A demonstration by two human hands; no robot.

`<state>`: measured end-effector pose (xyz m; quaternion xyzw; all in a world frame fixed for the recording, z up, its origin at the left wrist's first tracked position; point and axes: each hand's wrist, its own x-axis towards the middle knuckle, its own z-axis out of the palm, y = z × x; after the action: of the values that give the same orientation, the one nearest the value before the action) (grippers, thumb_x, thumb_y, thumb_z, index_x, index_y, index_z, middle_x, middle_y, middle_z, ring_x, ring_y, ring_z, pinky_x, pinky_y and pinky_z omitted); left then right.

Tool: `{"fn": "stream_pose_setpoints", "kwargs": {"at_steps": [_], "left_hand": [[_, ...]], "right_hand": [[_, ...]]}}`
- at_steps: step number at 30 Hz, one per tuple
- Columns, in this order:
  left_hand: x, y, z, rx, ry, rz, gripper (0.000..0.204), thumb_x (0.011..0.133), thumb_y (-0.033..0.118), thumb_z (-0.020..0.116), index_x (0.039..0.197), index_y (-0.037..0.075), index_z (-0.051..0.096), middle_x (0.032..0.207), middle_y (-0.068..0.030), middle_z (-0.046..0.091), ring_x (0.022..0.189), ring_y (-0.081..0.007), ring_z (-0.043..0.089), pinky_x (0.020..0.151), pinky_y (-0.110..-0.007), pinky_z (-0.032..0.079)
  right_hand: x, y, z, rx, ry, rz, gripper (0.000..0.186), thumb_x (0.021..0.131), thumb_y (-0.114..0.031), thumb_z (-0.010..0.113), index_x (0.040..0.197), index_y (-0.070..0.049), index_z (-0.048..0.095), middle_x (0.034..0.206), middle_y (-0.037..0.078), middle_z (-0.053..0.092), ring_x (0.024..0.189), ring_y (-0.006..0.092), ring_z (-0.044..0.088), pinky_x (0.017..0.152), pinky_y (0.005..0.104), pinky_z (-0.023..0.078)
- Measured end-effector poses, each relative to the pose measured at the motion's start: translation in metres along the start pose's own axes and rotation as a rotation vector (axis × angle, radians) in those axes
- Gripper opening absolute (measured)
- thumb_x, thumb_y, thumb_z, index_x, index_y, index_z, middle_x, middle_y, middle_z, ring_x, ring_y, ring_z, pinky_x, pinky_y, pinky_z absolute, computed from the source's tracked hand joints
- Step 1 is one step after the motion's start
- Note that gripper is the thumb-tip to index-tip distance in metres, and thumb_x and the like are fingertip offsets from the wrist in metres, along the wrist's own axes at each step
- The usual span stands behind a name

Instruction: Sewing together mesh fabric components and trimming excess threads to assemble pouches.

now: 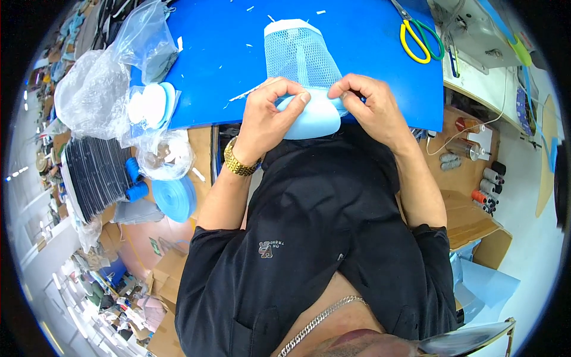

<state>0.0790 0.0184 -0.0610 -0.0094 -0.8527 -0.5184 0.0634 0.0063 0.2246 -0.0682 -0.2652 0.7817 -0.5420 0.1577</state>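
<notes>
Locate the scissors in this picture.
In the head view, the scissors lie at the upper right, on the blue table near its right edge, beyond the right hand.

Light blue mesh piece, upper centre, net-patterned with a white edge; bright blue worktop, top; scissors, upper right, yellow-and-green-handled; black shirt, lower centre.
</notes>
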Motion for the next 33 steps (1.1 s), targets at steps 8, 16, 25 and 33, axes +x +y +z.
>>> {"fn": "stream_pose_setpoints", "kwargs": {"at_steps": [8,16,25,33], "left_hand": [[-0.003,-0.005,0.002,-0.074,0.049,-0.011,0.012,0.085,0.013,0.071,0.084,0.002,0.067,0.082,-0.0083,0.068,0.078,-0.0196,0.062,0.071,-0.032,0.048],[-0.003,-0.003,0.001,-0.091,0.040,-0.095,0.014,0.084,0.015,0.073,0.085,0.002,0.069,0.081,-0.0083,0.068,0.076,-0.0176,0.063,0.068,-0.030,0.048],[0.000,-0.005,0.003,-0.055,0.025,-0.057,0.015,0.081,0.016,0.076,0.085,0.003,0.070,0.082,-0.0085,0.069,0.075,-0.0178,0.064,0.067,-0.029,0.049],[-0.003,-0.004,0.002,-0.052,-0.010,-0.114,0.015,0.083,0.015,0.073,0.088,0.002,0.069,0.084,-0.0091,0.069,0.079,-0.0180,0.064,0.070,-0.030,0.049]], "right_hand": [[0.002,-0.009,-0.001,-0.064,-0.060,-0.088,0.015,0.081,-0.014,0.075,0.083,-0.002,0.067,0.082,0.003,0.062,0.070,0.0120,0.053,0.059,0.0261,0.040],[-0.001,-0.007,0.004,-0.044,-0.024,-0.102,0.020,0.079,-0.017,0.076,0.078,-0.001,0.065,0.078,0.009,0.062,0.071,0.0214,0.060,0.062,0.0321,0.045],[-0.001,-0.005,0.004,-0.063,-0.014,-0.103,0.019,0.080,-0.018,0.076,0.079,-0.002,0.065,0.077,0.008,0.062,0.068,0.0195,0.058,0.059,0.0313,0.043],[-0.002,0.001,0.006,-0.060,-0.004,-0.079,0.018,0.081,-0.017,0.075,0.080,-0.002,0.066,0.076,0.007,0.063,0.064,0.0165,0.057,0.056,0.0302,0.041]]}}
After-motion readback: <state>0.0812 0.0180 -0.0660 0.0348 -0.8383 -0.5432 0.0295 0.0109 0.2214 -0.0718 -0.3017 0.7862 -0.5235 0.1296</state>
